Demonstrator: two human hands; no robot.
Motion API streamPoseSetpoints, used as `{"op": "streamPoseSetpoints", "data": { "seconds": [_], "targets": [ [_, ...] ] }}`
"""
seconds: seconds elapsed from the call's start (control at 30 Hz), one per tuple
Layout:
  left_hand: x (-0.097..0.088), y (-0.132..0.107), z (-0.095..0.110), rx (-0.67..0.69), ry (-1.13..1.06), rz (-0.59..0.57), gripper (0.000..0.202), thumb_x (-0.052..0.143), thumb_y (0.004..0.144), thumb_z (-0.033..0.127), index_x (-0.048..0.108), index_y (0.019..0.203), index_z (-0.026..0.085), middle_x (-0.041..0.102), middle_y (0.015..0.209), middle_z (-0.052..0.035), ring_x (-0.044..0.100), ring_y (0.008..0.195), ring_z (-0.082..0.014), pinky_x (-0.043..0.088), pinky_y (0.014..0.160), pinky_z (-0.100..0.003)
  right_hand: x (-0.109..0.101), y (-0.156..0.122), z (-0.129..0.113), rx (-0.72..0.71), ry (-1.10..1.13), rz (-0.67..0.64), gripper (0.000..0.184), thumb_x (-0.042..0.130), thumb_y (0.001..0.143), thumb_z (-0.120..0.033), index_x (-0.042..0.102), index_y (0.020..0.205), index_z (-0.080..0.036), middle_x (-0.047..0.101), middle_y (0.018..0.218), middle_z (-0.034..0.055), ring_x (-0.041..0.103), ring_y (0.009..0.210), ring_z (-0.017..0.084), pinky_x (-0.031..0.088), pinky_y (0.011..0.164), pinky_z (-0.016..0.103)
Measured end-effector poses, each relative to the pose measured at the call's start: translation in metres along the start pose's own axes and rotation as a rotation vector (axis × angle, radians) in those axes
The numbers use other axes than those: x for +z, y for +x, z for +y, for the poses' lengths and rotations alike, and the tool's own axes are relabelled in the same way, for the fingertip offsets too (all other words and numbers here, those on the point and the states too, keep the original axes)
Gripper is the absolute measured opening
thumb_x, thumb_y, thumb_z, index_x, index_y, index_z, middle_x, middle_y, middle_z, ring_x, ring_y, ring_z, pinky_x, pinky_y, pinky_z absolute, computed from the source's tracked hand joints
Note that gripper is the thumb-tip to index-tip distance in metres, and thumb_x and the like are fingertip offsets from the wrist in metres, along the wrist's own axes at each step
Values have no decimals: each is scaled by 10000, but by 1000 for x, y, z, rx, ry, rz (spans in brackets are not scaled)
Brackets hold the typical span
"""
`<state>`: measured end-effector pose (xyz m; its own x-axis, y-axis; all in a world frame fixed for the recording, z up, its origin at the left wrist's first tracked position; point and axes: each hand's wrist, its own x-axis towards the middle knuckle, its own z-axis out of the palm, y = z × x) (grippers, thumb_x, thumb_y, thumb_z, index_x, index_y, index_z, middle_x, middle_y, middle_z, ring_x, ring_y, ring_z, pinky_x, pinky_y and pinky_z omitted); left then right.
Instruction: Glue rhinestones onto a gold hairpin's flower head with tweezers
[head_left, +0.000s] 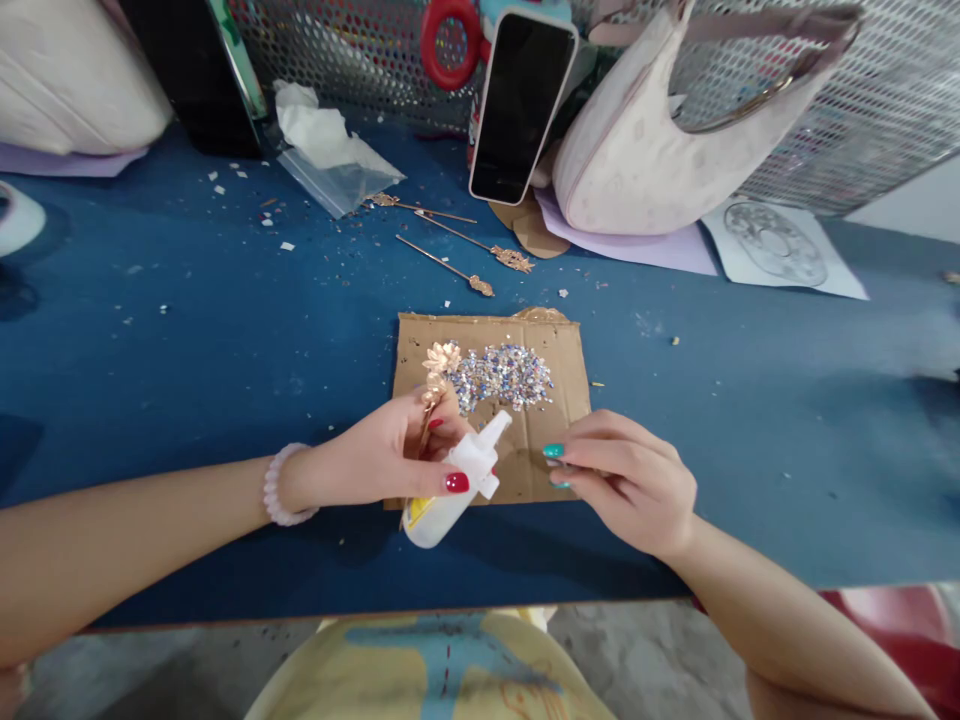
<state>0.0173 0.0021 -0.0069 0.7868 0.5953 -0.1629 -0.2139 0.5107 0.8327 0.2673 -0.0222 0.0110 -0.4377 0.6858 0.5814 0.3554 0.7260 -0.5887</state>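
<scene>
My left hand is closed around a small white squeeze bottle of glue, its nozzle tilted up to the right. The same hand also grips a gold flower-topped hair stick, whose ornament stands above the fingers. My right hand pinches something small and greyish between thumb and fingertips, too hidden to name. Between the hands, a cardboard sheet carries a heap of tiny silver, blue and purple rhinestones. The rhinestones lie just beyond the nozzle.
Several gold hair sticks lie beyond the cardboard. Behind them are a plastic bag with white tissue, an upright phone and a pale handbag. A printed paper lies right of the bag. White scraps dot the blue table.
</scene>
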Motion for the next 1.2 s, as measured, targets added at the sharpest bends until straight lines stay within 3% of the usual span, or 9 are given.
{"op": "streamPoseSetpoints", "data": {
  "seconds": [0.07, 0.17, 0.23, 0.37, 0.57, 0.9, 1.2],
  "targets": [
    [1, -1, 2, -47, 7, -23, 484, 753, 794, 251, 270, 776, 221, 674, 833, 19, 658, 777, -105, 468, 654, -197, -2, 0, -2, 12, -7, 10, 105, 630, 901, -208, 673, 996, -216, 654, 771, 27, 630, 639, 114, 546, 562, 228],
    [2, -1, 4, -75, 13, -52, 466, 716, 821, 214, 253, 772, 227, 711, 858, -15, 675, 795, -121, 473, 684, -224, -3, 1, -6, 57, -12, -37, 293, 451, 990, -370, 672, 1091, -207, 661, 812, 60, 631, 687, 142, 562, 602, 270],
    [3, -1, 4, -81, 17, -59, 457, 699, 838, 212, 248, 766, 228, 717, 861, -24, 682, 820, -126, 475, 703, -233, -2, 0, -8, 83, -43, -71, 296, 406, 1005, -297, 660, 1131, -212, 669, 842, 65, 640, 734, 156, 565, 635, 287],
    [2, -1, 3, -94, 10, -68, 433, 678, 862, 231, 255, 769, 229, 701, 871, -19, 688, 885, -141, 491, 751, -257, 1, 0, -7, 77, -115, -50, 203, 532, 926, -146, 666, 1058, -219, 679, 837, 48, 647, 727, 150, 564, 644, 282],
    [2, -2, 3, -95, 34, -76, 408, 664, 877, 241, 267, 781, 230, 636, 821, 31, 683, 909, -131, 485, 763, -246, 2, 2, -1, 46, -158, 32, 111, 671, 837, -135, 672, 927, -201, 693, 795, 47, 668, 711, 158, 585, 648, 297],
    [3, -2, 5, -125, 68, -94, 465, 677, 870, 307, 226, 780, 236, 674, 844, -3, 665, 818, -134, 447, 649, -215, 3, 3, -2, 45, -193, 15, 95, 657, 847, -137, 666, 905, -212, 689, 807, 45, 664, 709, 159, 584, 641, 307],
    [3, -3, 5, -124, 47, -86, 445, 668, 874, 241, 234, 776, 226, 568, 786, 50, 619, 783, -101, 406, 638, -190, 3, 3, -1, -2, -244, 35, 104, 662, 829, -114, 630, 882, -198, 672, 780, 45, 639, 677, 148, 558, 614, 300]
  ]
}}
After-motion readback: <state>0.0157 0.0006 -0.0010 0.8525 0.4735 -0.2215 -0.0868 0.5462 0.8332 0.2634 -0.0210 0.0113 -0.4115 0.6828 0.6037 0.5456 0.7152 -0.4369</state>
